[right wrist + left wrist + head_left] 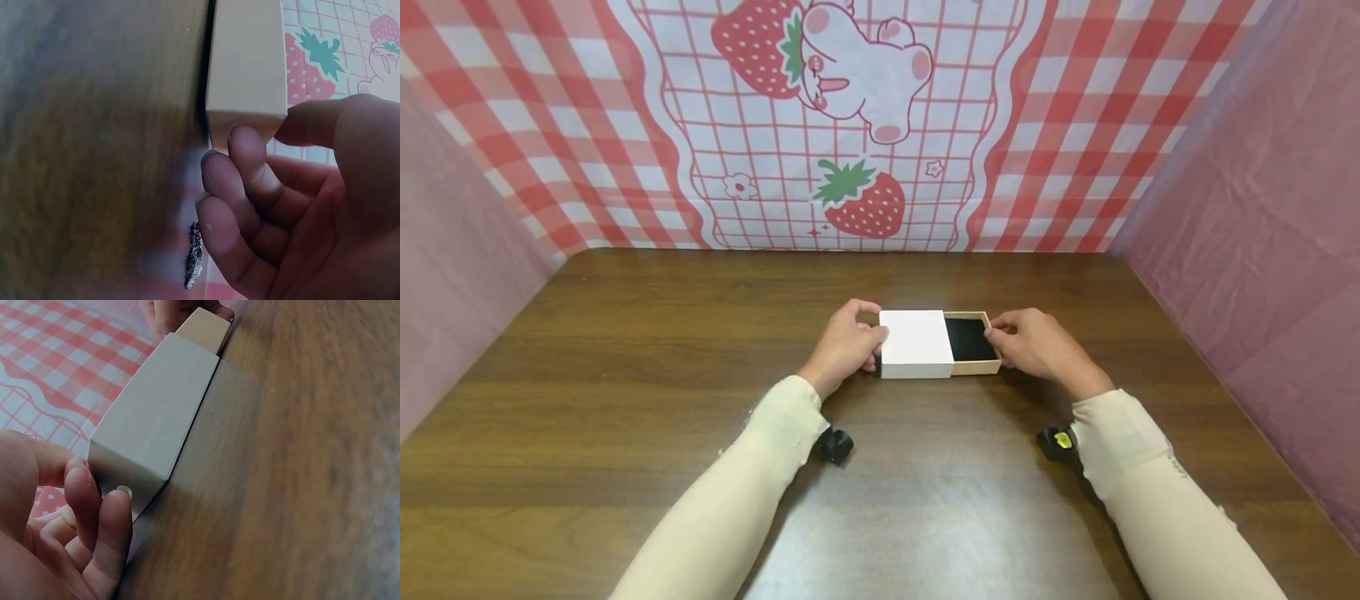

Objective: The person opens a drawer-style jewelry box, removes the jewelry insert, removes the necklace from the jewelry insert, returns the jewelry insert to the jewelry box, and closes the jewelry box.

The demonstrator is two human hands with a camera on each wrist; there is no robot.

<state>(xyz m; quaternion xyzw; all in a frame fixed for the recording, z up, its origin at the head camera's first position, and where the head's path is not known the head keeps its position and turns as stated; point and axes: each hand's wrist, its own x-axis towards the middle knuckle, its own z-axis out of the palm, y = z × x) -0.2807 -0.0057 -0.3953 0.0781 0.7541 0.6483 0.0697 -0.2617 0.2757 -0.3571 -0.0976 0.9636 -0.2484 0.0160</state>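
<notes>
Reaching forward from the near edge, both forearms in cream sleeves angle inward and meet at a small box in the middle of the bench (625, 333). The left hand (844, 346) curls round the left end of the white sleeve (916, 343), thumb on the far side and fingertips (94, 506) pressed to its end face, so it grips the sleeve. The right hand (1036, 343) pinches the outer end of the tan drawer (977, 363), thumb behind and fingers (247, 156) bent against the end wall. The drawer sticks out of the sleeve's right side, partly drawn, showing a black lining (968, 338). Box and drawer lie flat on the dark wood-grain top, roughly midway between the two side walls. A small black device sits under each wrist. Behind the bench hangs a red-and-white checked cloth (1075, 125) printed with strawberries and a white cartoon animal; plain pink fabric (1262, 250) closes in both sides.
</notes>
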